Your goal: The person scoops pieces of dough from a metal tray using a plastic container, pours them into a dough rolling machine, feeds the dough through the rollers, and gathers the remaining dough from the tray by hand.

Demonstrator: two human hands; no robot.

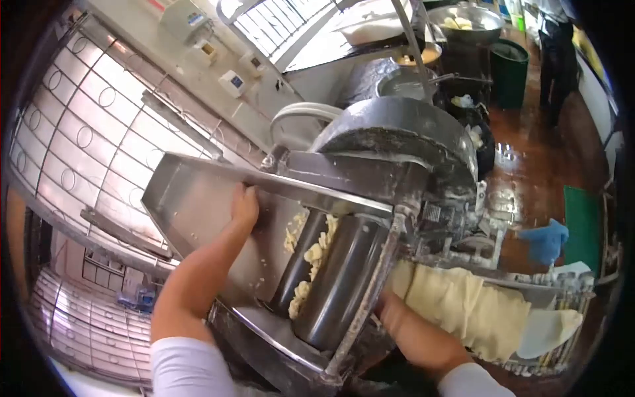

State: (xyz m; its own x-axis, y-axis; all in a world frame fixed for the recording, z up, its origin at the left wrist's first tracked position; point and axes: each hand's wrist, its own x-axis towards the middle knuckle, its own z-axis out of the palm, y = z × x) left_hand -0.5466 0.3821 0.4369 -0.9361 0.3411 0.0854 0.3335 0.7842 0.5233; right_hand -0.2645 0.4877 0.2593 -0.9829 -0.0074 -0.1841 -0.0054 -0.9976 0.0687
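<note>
A dough sheeter with two steel rollers (344,281) stands before me, its sloped metal feed tray (198,198) on the left. My left hand (245,208) is over the tray near its far side wall, with short gaps showing between the fingertips. Whether it touches the metal I cannot tell. Pale lumps of dough (314,255) lie along the gap between the rollers, and crumbs dot the tray. My right hand (387,306) reaches below the bar on the roller's right, its fingers hidden. Beside it, a folded sheet of dough (463,308) lies on the outfeed side.
A large rounded machine guard (403,129) rises behind the rollers. Further back are a metal bowl (466,23) with pale pieces and a green bin (509,73). A person (557,56) in dark trousers stands at the upper right. A blue cloth or bag (548,239) hangs at the right.
</note>
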